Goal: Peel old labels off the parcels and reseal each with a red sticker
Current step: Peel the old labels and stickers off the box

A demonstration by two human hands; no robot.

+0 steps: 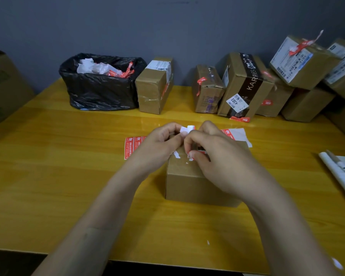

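**A:** Where is the parcel (197, 182) sitting for you?

**B:** It's sitting at the middle of the table (68, 176), right under your hands, with one plain side facing you. Your left hand (159, 143) and right hand (215, 156) are both curling in, fingertips pinching one white label scrap (187, 129) just above the parcel's far top edge.

**A:** And what's looking unfinished?

**B:** Torn white remnants (176, 155) are clinging to the brown top (small, ragged bits), so I'm judging the peeling isn't done. The bin bag (100, 90) is lying well off to the far left of your grip, nearer your left hand. The red sticker sheet (132, 146) is lying just beside the parcel, on that same side.
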